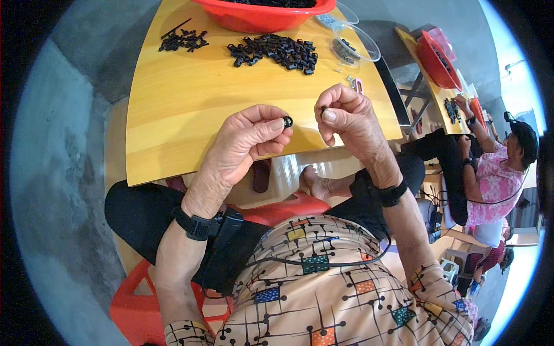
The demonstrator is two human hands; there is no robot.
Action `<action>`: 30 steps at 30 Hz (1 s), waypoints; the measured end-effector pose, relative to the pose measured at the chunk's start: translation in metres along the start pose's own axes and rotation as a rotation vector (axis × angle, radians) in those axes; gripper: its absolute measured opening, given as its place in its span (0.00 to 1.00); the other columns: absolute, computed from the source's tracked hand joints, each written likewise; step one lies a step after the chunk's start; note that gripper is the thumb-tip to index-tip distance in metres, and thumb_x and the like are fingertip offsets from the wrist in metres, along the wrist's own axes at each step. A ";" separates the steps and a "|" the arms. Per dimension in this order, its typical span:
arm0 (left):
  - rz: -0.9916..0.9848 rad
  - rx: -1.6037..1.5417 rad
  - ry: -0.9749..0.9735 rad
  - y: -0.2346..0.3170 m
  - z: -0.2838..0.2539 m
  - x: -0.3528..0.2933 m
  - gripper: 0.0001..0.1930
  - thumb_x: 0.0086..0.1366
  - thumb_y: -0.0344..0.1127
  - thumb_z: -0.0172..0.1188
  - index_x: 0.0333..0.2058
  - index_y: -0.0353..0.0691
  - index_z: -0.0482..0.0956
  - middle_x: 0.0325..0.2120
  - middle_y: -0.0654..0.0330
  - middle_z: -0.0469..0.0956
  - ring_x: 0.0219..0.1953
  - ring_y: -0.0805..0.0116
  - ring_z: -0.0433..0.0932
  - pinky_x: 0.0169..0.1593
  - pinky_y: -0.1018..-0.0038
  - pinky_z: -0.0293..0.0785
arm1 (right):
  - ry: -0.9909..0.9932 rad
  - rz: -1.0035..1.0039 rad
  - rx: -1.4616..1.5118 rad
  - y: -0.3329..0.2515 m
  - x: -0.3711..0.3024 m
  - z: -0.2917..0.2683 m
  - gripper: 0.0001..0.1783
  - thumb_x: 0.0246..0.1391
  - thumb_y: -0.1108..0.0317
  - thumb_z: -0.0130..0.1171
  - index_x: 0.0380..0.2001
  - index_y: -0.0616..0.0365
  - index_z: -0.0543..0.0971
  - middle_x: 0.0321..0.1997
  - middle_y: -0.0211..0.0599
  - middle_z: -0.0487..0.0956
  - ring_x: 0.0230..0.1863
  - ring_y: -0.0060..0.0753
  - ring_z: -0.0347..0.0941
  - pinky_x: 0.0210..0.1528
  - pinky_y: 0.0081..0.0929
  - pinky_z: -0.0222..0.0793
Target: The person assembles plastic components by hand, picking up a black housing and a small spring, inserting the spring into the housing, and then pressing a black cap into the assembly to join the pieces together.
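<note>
Above the near edge of the yellow table [190, 109], my left hand [251, 135] pinches a small black plastic part [288, 121] between thumb and fingertips; its rounded end faces right. A short gap away, my right hand [352, 118] is closed in a pinch on a tiny dark piece [324, 109], mostly hidden by the thumb and finger. The two pieces are apart. Farther back lies a heap of black plastic parts [277, 52], with a smaller pile of thin black pieces [183, 41] to its left.
A red basin [259, 17] of black parts stands at the table's far edge. Clear plastic tubs [355, 43] and a pink-handled tool [359, 86] are at the right. A co-worker [496, 167] sits at another table with a red basin [438, 60]. A grey wall rises left.
</note>
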State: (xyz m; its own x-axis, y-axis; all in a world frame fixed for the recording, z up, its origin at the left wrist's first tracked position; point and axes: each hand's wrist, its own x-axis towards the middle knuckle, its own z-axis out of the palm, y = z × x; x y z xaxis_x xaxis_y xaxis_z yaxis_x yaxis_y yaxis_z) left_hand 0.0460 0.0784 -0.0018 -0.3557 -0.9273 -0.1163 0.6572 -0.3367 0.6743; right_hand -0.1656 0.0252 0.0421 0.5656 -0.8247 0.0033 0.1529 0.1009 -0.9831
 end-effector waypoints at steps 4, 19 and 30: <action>-0.009 0.046 0.017 -0.002 0.002 0.000 0.10 0.59 0.30 0.57 0.39 0.38 0.74 0.29 0.59 0.78 0.27 0.77 0.78 0.30 0.85 0.77 | 0.047 0.040 0.005 0.001 -0.008 0.009 0.09 0.48 0.70 0.61 0.32 0.60 0.74 0.24 0.30 0.75 0.22 0.21 0.73 0.21 0.17 0.70; -0.012 0.109 -0.033 -0.003 0.004 -0.001 0.09 0.58 0.30 0.58 0.38 0.37 0.74 0.26 0.59 0.78 0.24 0.75 0.78 0.27 0.83 0.77 | 0.037 0.021 -0.069 0.003 -0.015 0.019 0.11 0.44 0.71 0.64 0.29 0.59 0.72 0.22 0.28 0.74 0.19 0.19 0.72 0.21 0.16 0.69; -0.009 0.178 -0.068 -0.008 0.012 -0.004 0.09 0.56 0.29 0.60 0.36 0.35 0.75 0.24 0.60 0.78 0.23 0.74 0.78 0.27 0.81 0.77 | -0.017 0.052 -0.143 -0.001 -0.020 0.022 0.14 0.41 0.70 0.67 0.30 0.59 0.73 0.23 0.27 0.75 0.21 0.15 0.71 0.22 0.12 0.69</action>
State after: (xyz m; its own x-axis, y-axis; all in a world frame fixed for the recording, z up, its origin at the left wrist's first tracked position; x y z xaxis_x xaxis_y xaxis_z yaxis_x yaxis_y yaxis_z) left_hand 0.0347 0.0869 0.0021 -0.4091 -0.9092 -0.0768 0.5286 -0.3048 0.7923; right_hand -0.1593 0.0542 0.0473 0.5834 -0.8108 -0.0467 0.0062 0.0619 -0.9981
